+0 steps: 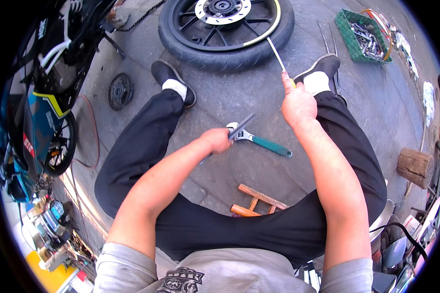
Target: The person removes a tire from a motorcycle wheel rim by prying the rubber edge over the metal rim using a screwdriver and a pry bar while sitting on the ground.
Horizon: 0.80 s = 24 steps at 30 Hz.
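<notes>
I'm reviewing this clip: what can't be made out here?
All in the head view:
- Wheel: far side cut off by the upper edge.
- Grey bar: middle hidden by the left hand.
- Thin rod: handle mostly covered by the right hand.
- Basket tools: too small and jumbled.
- Wooden frame: partly behind trousers.

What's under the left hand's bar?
Beneath the grey bar in the left hand, a green-handled adjustable wrench shows; the bar covers part of its head, which can't be seen.

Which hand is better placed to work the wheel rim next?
Likely the right hand: its thin tool appears to reach the wheel rim, while the left hand holds a grey bar farther back, near the wrench.
</notes>
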Each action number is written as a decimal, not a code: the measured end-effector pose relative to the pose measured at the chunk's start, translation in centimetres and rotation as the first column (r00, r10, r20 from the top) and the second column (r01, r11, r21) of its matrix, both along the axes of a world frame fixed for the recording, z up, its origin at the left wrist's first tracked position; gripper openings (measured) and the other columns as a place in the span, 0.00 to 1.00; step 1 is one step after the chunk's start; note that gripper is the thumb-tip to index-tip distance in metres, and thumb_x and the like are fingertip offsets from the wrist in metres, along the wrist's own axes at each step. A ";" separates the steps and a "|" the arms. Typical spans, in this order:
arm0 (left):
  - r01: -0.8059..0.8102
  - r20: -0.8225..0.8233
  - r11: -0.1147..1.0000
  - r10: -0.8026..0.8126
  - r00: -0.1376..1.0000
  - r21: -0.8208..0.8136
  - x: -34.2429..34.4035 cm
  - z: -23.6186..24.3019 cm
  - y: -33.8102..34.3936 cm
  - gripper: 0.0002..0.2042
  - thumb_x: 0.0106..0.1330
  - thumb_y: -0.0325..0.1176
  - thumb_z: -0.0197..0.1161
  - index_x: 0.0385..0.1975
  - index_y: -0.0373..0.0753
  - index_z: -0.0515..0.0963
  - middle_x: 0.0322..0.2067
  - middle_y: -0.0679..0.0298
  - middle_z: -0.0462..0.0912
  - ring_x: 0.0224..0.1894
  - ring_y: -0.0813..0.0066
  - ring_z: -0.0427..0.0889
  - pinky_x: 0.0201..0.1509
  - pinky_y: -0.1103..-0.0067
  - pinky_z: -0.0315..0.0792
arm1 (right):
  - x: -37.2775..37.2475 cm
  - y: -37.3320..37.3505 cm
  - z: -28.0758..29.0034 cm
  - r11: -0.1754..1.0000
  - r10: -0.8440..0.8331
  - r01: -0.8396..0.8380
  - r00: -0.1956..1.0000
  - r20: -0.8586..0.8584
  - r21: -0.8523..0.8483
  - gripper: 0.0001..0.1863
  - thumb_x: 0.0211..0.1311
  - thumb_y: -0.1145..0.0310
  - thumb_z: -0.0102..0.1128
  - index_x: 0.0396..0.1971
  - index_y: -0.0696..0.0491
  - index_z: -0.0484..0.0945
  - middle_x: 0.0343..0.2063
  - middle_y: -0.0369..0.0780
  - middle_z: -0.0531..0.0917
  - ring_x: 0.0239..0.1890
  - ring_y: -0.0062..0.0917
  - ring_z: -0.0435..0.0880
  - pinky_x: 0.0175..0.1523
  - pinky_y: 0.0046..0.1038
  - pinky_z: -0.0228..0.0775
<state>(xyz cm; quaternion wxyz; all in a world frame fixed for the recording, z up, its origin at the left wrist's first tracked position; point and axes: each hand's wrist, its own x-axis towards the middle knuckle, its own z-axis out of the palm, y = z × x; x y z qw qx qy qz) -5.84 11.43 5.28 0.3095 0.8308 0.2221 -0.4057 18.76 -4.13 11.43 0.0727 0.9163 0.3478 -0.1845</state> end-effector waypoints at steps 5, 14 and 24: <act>-0.195 0.159 0.977 0.179 0.971 0.091 8.6 2.2 2.4 0.22 0.74 0.49 0.63 0.54 0.37 0.86 0.56 0.46 0.87 0.60 0.48 0.85 0.65 0.61 0.79 | 0.3 -0.4 -0.7 0.999 -0.015 0.015 1.000 -0.006 0.035 0.43 0.71 0.72 0.58 0.83 0.31 0.59 0.54 0.48 0.81 0.45 0.41 0.92 0.47 0.41 0.88; -0.155 0.318 0.827 -0.030 0.948 0.541 26.6 1.0 10.9 0.33 0.78 0.61 0.51 0.62 0.33 0.80 0.61 0.45 0.83 0.67 0.50 0.79 0.72 0.61 0.72 | 0.2 -0.5 -0.1 0.986 -0.033 0.037 0.999 -0.027 0.160 0.45 0.63 0.73 0.64 0.81 0.34 0.65 0.48 0.49 0.81 0.36 0.41 0.91 0.40 0.41 0.86; 0.112 0.293 0.836 -0.309 0.905 0.536 22.8 1.1 12.6 0.29 0.81 0.56 0.48 0.43 0.32 0.86 0.43 0.44 0.90 0.50 0.46 0.90 0.58 0.58 0.82 | 0.5 -1.1 7.8 0.995 -0.029 0.055 0.958 -0.284 0.083 0.38 0.71 0.69 0.58 0.81 0.38 0.66 0.52 0.50 0.84 0.48 0.45 0.91 0.56 0.44 0.84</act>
